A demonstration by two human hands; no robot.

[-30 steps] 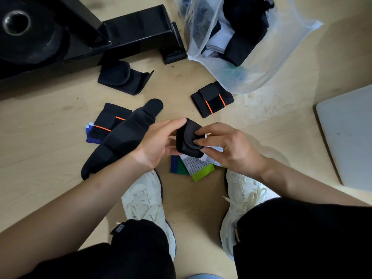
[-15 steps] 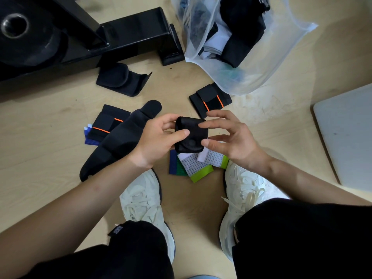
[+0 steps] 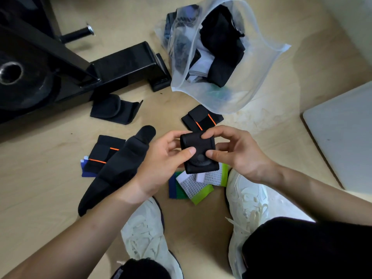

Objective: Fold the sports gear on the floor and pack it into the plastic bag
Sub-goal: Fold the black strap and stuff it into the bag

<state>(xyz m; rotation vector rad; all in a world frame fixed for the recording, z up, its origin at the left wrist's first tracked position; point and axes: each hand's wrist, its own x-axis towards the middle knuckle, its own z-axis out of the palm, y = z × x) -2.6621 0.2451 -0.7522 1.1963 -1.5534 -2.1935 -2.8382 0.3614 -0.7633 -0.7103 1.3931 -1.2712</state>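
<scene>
Since a second ago the small black wrap (image 3: 198, 153) has gone from a curled roll to a squared-off packet, turned flat-side up, with both thumbs now on its face. It is held off the floor, dead centre between the person's knees. The left hand (image 3: 161, 164) pinches its left edge, thumb on top and fingers behind. The right hand (image 3: 235, 152) pinches the right edge the same way, with its forefinger hooked over the top rim. So both hands are clamped on the one piece.

I'd say the fold on this piece is about finished and they're pressing it closed. The next move, as I read it, is to let one hand carry it to the plastic bag (image 3: 267, 63), which lies well apart at one o'clock with its mouth facing them and dark gear already inside. The packet will need a firm pinch on the way or it may spring open.

Around it there is more to do:
- An orange-striped wrap (image 3: 202, 117) lies just beyond at twelve.
- A pile of green and white mesh bands (image 3: 201, 184) lies on the floor underneath at six.
- A long black brace (image 3: 120, 168) stretches out at eight.
- A second striped wrap (image 3: 104, 152) lies at nine, partly under the brace.
- A folded black pad (image 3: 114, 108) sits at ten, near the black machine frame (image 3: 124, 65).
</scene>
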